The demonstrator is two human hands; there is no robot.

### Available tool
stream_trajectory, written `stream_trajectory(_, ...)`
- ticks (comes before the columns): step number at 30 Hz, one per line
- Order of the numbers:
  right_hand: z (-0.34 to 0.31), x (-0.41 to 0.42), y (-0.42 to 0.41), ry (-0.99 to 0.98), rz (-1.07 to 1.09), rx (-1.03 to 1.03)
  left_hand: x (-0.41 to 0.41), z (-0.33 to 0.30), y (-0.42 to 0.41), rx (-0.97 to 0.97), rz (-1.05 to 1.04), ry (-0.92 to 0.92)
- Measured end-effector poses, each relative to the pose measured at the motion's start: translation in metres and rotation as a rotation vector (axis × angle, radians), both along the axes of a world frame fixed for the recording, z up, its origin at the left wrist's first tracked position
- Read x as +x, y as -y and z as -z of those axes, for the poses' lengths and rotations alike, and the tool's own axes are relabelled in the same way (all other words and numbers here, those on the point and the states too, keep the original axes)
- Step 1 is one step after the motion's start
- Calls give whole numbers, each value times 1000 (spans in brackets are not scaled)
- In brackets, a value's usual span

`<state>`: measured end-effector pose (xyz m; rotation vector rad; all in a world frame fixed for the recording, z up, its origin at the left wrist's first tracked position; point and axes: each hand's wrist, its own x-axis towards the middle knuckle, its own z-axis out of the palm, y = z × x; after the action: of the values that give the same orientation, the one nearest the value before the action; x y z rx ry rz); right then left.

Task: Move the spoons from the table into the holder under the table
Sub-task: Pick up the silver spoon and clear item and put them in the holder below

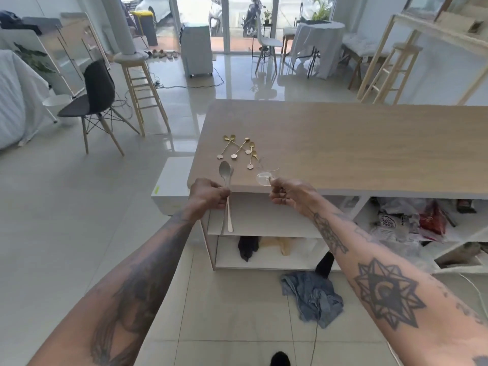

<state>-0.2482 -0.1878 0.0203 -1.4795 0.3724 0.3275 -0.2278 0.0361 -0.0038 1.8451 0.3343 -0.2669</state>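
Silver-coloured long-handled metal spoon (227,191) gripped in the left hand (208,194) at the near edge of the pale wood-grain worktop (343,143).

The left hand is closed around the middle of the spoon's handle, bowl pointing up and away over the worktop edge, handle end hanging down in front of the white shelf (264,231) below. The right hand (290,194) is closed in a pinch on a clear transparent spoon (265,177), whose bowl lies over the worktop edge. Five small gold-coloured spoons with pale flower-shaped handle ends (239,150) lie loosely grouped on the worktop just beyond both hands. The holder beneath the worktop cannot be made out among the shelf contents.
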Motion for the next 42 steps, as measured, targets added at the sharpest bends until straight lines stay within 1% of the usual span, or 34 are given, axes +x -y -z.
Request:
stream_trajectory(3,28,-20,-21,-28,5,46,-23,30,-21,-14,5,-15)
stream_trajectory(8,97,-48,-46,-107,50,123,-51,93,-40,-17,26,-85)
stream_trajectory(14,171,-46,-44,-201,146,142,-44,162,-36,-33,42,-152)
stream_trajectory(19,224,-3,-40,-243,216,130,2,220,-27,-44,16,-193)
stream_trajectory(22,264,34,-40,-256,205,119,43,260,-18,-58,-34,-189)
stream_trajectory(26,318,84,-43,-264,151,98,97,310,-5,28,-89,-240)
stream_trajectory(31,373,145,-54,-296,131,-3,164,361,3,149,-108,-253)
stream_trajectory(37,405,203,-70,-333,144,-95,224,399,4,280,-119,-222)
stream_trajectory(42,415,232,-79,-290,157,-114,248,423,-5,396,-168,-216)
